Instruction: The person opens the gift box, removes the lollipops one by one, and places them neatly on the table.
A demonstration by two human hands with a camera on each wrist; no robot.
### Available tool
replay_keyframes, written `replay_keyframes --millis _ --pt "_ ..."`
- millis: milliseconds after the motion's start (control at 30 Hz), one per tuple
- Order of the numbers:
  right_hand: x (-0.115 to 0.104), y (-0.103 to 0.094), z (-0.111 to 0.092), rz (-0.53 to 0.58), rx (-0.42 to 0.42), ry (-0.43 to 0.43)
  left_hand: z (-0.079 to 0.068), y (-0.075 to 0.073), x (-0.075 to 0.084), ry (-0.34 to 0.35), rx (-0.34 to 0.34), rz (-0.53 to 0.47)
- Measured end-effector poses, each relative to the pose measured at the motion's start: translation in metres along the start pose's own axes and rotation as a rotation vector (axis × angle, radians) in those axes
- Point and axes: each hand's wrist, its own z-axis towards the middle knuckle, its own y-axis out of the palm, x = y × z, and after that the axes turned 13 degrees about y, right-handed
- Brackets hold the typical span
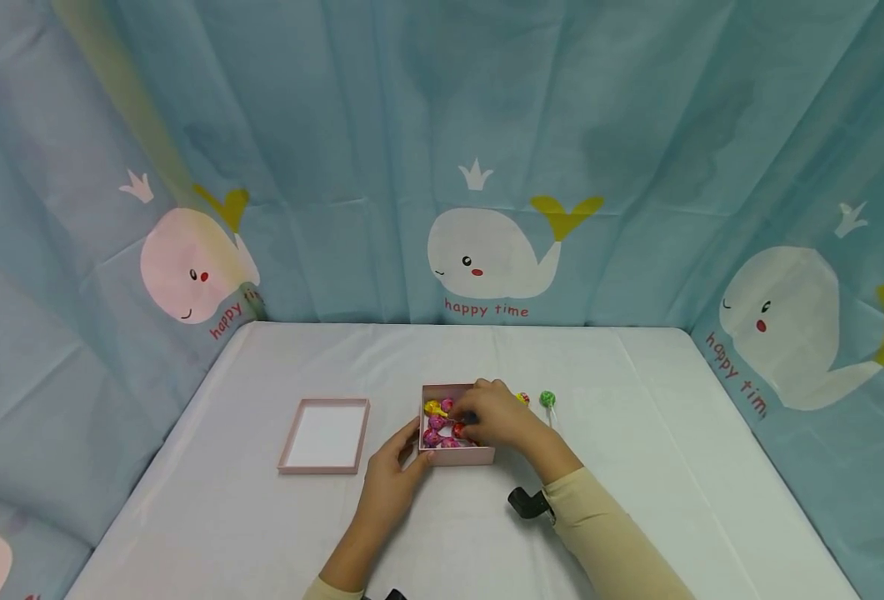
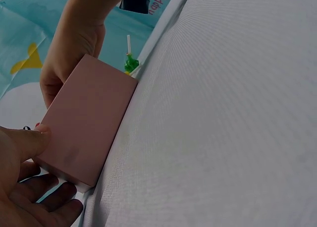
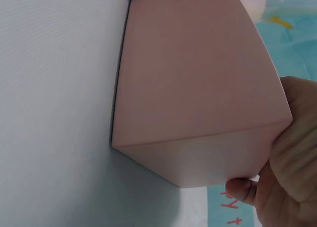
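Observation:
A pink open-topped box holds several wrapped lollipops in pink, purple, red and yellow. My left hand grips its near left corner, thumb at the front and fingers along the side. In the left wrist view the thumb lies on the rim of the box. From the right, my right hand reaches over the rim, fingers bent down among the candies; whether they pinch one is hidden. The right wrist view shows mostly the box's outer walls, with the right hand above them.
Left of the box lies a shallow pink-edged lid, white inside facing up. To the right lie a green lollipop and a yellow-and-red one, partly behind the right hand. A whale-print curtain borders the white table.

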Motion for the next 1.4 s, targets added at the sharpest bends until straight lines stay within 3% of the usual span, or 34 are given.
replay_keyframes --millis 300,600,900,1033,1200,1400 --pt "-0.007 0.002 0.001 -0.13 -0.013 -0.006 -0.001 -0.002 -0.003 0.004 -0.001 0.024" --pt "-0.007 0.001 0.0 -0.086 -0.011 0.025 -0.002 -0.001 -0.003 -0.002 0.001 -0.003" --pt "-0.008 -0.001 0.001 -0.134 -0.048 0.015 -0.001 -0.001 -0.005 0.024 -0.003 0.019" --pt "-0.007 0.0 0.002 -0.094 -0.038 0.021 0.0 -0.002 -0.005 0.023 -0.007 0.02" --pt "0.001 0.004 0.0 -0.037 0.064 0.017 0.0 -0.001 -0.004 0.016 -0.012 0.019" --pt "0.003 -0.005 -0.014 0.117 0.319 -0.005 0.001 0.001 -0.004 0.003 -0.003 0.026"
